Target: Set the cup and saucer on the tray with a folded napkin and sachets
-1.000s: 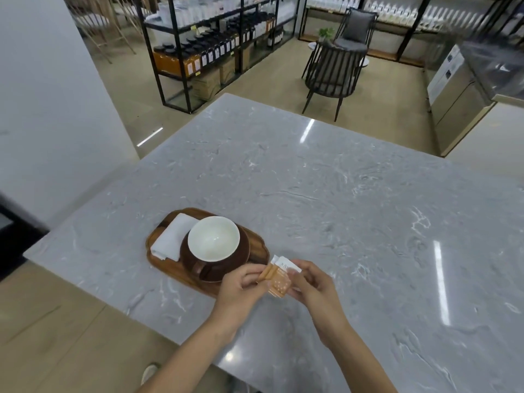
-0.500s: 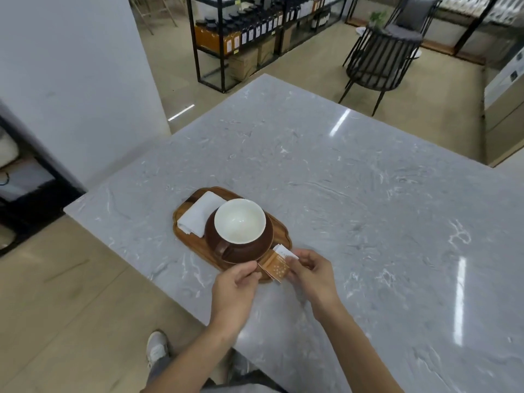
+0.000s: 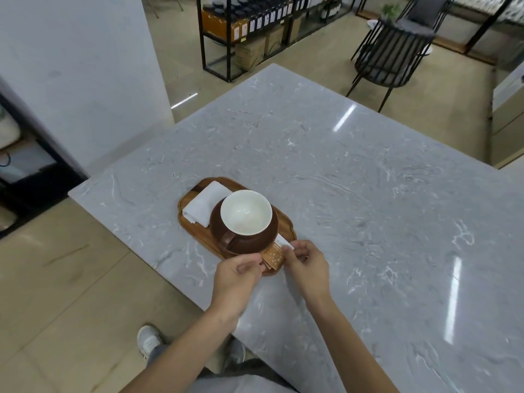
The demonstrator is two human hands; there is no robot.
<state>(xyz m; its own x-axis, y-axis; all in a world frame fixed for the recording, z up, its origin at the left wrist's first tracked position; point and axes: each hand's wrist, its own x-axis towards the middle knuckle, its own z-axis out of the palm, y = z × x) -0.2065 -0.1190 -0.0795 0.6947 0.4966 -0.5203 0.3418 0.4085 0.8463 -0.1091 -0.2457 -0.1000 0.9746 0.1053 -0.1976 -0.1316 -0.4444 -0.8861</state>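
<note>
Sachets [image 3: 274, 255] | ends under both hands' fingers | print unreadable

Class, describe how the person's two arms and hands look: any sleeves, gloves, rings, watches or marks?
Both forearms are bare up to the picture's bottom edge; no sleeves show. The left hand and the right hand wear no gloves. No ring, watch, bracelet or marking is visible on either hand or wrist. The fingernails look short and unpainted, though they are small in this view.
</note>
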